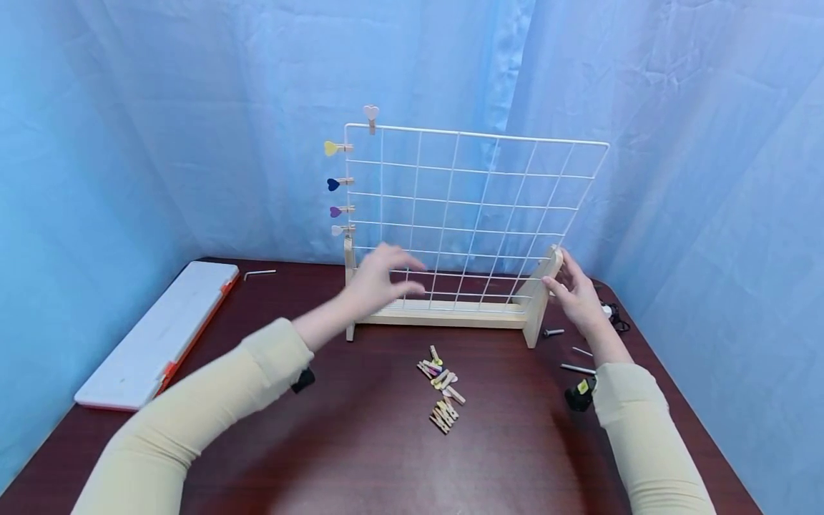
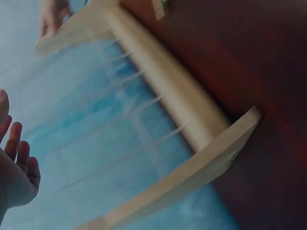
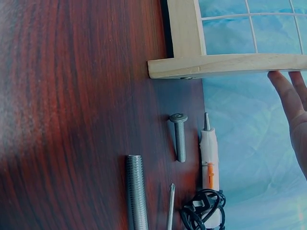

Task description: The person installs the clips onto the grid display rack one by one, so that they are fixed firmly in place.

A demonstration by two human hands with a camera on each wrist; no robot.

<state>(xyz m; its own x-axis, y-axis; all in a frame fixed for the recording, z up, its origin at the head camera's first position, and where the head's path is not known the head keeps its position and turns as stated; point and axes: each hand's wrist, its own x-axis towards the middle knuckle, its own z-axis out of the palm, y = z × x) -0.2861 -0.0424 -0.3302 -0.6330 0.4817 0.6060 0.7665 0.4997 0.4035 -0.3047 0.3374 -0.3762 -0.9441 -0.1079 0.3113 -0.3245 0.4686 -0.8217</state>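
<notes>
A white wire grid stands in a wooden stand. Several heart-topped clothespins grip its left edge, among them a yellow one and a dark blue one; a pale clothespin sits on the top wire. My left hand hovers before the grid's lower left, thumb and fingers apart, holding nothing. At the right, my right hand grips the stand's right upright, thumb at its front edge. In the right wrist view, fingertips touch that upright's outer face.
Several loose clothespins lie on the dark table. A white case with orange latches is at the left, near a hex key. Beyond the right upright lie a bolt, a threaded rod and a white corded tool.
</notes>
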